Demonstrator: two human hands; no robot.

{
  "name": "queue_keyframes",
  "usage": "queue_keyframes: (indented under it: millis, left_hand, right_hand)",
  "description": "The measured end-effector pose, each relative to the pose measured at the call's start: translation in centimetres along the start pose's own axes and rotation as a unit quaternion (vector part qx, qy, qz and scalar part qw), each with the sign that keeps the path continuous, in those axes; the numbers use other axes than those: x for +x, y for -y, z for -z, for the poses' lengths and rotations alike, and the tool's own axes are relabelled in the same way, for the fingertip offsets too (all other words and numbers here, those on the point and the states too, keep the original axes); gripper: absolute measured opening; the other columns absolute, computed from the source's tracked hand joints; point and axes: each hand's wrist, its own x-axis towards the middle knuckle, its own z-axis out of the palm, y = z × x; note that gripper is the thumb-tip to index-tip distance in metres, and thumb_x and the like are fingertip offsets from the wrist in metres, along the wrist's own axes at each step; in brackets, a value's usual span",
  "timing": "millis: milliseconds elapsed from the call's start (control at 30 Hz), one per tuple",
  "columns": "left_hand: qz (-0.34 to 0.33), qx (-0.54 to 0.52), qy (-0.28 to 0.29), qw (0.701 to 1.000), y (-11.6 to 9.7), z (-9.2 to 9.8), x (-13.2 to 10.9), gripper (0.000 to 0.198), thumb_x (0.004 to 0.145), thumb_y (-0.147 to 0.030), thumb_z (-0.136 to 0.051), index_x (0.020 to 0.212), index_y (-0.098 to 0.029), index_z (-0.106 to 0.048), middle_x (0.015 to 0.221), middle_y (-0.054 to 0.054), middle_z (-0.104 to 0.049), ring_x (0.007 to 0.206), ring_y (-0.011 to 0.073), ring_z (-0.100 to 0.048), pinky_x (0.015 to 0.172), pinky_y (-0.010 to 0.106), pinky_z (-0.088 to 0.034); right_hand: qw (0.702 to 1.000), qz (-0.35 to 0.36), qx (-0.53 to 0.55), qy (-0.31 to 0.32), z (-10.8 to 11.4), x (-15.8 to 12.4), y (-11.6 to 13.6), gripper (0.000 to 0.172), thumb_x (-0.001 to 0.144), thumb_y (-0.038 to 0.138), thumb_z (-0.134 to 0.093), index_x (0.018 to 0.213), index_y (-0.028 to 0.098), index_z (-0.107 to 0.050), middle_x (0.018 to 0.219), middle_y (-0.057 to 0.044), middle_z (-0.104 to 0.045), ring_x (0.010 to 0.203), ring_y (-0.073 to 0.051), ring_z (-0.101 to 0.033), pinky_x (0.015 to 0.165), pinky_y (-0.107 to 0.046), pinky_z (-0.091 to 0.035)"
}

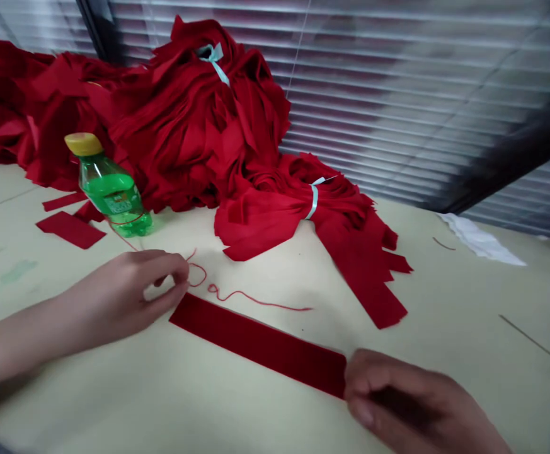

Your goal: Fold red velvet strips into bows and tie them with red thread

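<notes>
A dark red fabric strip (258, 343) stretches flat and straight between my two hands, low over the pale table. My right hand (411, 397) is closed on its right end, the thumb below and the fingers curled. At its upper left corner, my left hand (149, 287) pinches thumb and forefinger together. A loop of red thread (203, 272) meets those same fingertips, so whether they grip the thread, the corner or both cannot be made out. Another loose red thread (260, 301) lies curled just beyond the strip.
A green drink bottle (114, 198) with a yellow cap stands behind my left hand, red thread around its base. Large bundles of red fabric strips (194, 120) fill the back; a smaller tied bundle (275, 214) lies closer. White scrap (480, 238) lies right, before the window blinds (397, 94).
</notes>
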Motion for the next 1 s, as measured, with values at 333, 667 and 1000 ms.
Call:
queue_keyframes:
  millis: [333, 667, 1000]
  left_hand:
    - [-0.006, -0.397, 0.022, 0.917, -3.7, -2.4, -0.3, 0.016, 0.087, -0.018, -0.052, 0.089, -0.018, -0.067, 0.077, 0.0, -0.068, 0.067, 0.0102, -0.061, 0.058, 0.017, -0.048]
    - [0.03, -0.297, -0.001, 0.955, -1.8, -1.4, -1.6, 0.016, 0.08, -0.011, -0.048, 0.075, -0.018, -0.061, 0.062, -0.004, -0.057, 0.054, 0.0075, -0.046, 0.05, 0.017, -0.038]
    - [0.112, -0.027, 0.072, 0.991, 2.1, -1.8, -0.6, 0.025, 0.084, -0.024, -0.041, 0.059, -0.019, -0.043, 0.052, -0.003, -0.045, 0.045, 0.0106, -0.036, 0.045, 0.024, -0.025]
  right_hand:
    - [0.875, -0.178, 0.447, 0.052, -7.0, 5.0, 5.9, 0.028, 0.067, 0.031, -0.076, 0.064, 0.015, -0.053, 0.055, 0.007, -0.038, 0.048, -0.003, -0.026, 0.045, -0.017, -0.024]
    - [0.863, -0.192, 0.461, 0.075, -9.2, 6.2, 6.4, 0.023, 0.065, 0.02, -0.069, 0.054, 0.014, -0.05, 0.046, 0.009, -0.035, 0.044, -0.002, -0.022, 0.044, -0.018, -0.019]
    - [0.99, -0.004, 0.142, -0.021, -7.8, 8.7, 6.9, 0.01, 0.057, 0.011, -0.058, 0.054, 0.017, -0.051, 0.054, 0.005, -0.047, 0.05, -0.006, -0.039, 0.046, -0.019, -0.032]
